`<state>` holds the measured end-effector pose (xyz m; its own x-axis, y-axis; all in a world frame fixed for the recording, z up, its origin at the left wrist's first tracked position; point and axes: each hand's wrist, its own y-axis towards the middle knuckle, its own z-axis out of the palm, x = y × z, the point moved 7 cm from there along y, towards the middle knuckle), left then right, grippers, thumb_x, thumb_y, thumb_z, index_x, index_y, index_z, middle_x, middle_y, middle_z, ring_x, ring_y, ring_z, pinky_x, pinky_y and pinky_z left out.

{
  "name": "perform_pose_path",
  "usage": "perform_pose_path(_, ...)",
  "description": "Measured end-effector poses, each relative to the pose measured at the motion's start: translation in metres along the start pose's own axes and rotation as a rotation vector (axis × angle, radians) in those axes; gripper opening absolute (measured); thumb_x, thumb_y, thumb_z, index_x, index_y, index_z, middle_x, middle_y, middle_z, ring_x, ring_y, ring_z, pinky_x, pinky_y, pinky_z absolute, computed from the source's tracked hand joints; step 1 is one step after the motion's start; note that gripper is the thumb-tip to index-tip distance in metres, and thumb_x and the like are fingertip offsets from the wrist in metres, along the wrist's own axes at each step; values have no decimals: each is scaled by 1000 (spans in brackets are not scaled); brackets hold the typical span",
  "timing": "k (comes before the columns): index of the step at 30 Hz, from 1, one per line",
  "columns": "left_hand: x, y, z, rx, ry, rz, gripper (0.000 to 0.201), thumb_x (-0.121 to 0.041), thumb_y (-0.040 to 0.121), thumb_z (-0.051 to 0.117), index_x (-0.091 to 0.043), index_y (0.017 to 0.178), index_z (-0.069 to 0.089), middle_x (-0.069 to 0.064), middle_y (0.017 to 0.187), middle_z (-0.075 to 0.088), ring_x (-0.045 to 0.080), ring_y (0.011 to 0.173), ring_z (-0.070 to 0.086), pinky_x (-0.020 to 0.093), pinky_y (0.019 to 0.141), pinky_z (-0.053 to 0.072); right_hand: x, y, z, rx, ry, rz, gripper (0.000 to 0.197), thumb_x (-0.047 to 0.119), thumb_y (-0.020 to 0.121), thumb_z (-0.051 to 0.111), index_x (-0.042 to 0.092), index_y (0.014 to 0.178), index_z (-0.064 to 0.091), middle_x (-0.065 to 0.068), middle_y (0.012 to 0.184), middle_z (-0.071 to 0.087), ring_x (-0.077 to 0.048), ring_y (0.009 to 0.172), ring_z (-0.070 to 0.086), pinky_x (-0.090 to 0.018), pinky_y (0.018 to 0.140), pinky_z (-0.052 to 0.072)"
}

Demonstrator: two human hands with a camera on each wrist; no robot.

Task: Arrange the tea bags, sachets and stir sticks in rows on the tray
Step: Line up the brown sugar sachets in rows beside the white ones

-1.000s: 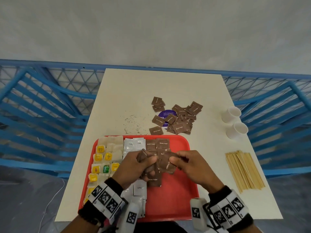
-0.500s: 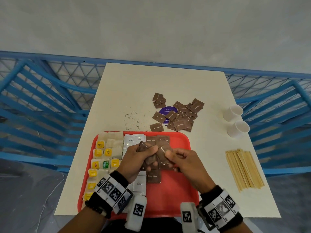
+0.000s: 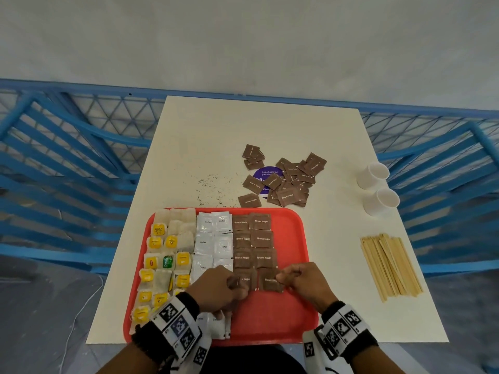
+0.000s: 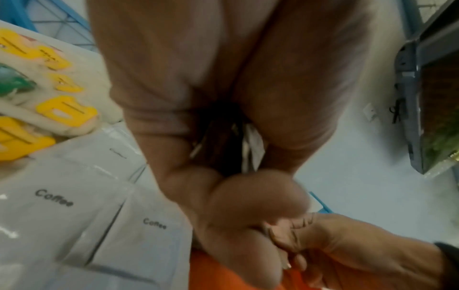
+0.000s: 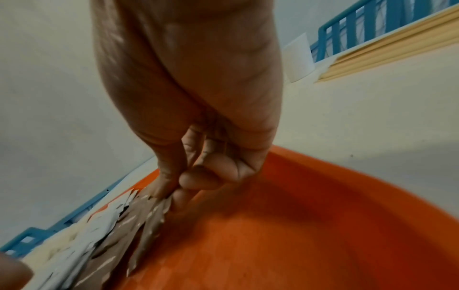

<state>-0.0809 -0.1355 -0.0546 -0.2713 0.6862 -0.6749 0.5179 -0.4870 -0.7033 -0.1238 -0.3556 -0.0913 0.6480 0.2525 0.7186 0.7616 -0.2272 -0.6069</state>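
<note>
A red tray lies at the table's near edge. Left to right it holds tea bags with yellow tags, white coffee sachets and two columns of brown sugar sachets. My left hand grips a small bunch of brown sachets in its curled fingers, at the near end of the left column. My right hand pinches the edge of one brown sachet low over the tray, at the near end of the right column. The right wrist view shows those fingertips on the sachet.
A loose pile of brown sachets lies over a purple sticker beyond the tray, with spilled crumbs to its left. Wooden stir sticks lie right of the tray. Two white cups stand far right. Blue railings surround the table.
Both hands have come toward me from the middle of the brown columns to their near end. The rows behind them now show, and the right hand's sachet is down near the tray.
</note>
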Motion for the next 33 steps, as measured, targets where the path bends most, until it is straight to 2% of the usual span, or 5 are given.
perform_pose_path(14,7,15,19,50,164,-4,19,-24,97,60,-5,99,61,12,67,68,27,52,65,25,40,50,-7,13,4,-216,-241,-20,28,24,70,87,17,61,61,6,62,66,-6,62,60,-14,57,41)
perform_pose_path(18,-7,1,9,70,-262,28,35,-45,103,46,-18,117,65,16,82,72,34,69,69,27,45,54,28,-12,-3,-225,-184,-146,31,36,78,82,13,67,64,4,63,67,-3,58,56,-12,54,40)
perform_pose_path(21,-23,-11,4,99,-646,31,46,-50,102,39,-22,126,65,17,92,73,26,69,69,26,45,53,76,-46,9,8,18,-270,25,37,83,77,14,82,69,4,67,68,-2,58,60,-16,59,47)
perform_pose_path(27,-48,-20,1,127,-791,105,73,-64,93,32,-7,111,72,21,85,69,26,66,68,27,47,53,118,-75,28,80,-32,-432,25,18,73,84,29,91,71,9,80,75,0,71,68,-14,69,49)
perform_pose_path(33,-57,-37,-23,-122,-600,320,21,-36,98,57,-30,95,77,15,78,71,28,64,66,27,45,50,111,-69,11,-24,166,-284,17,13,83,78,1,77,67,-15,59,65,-10,45,55,-22,48,46)
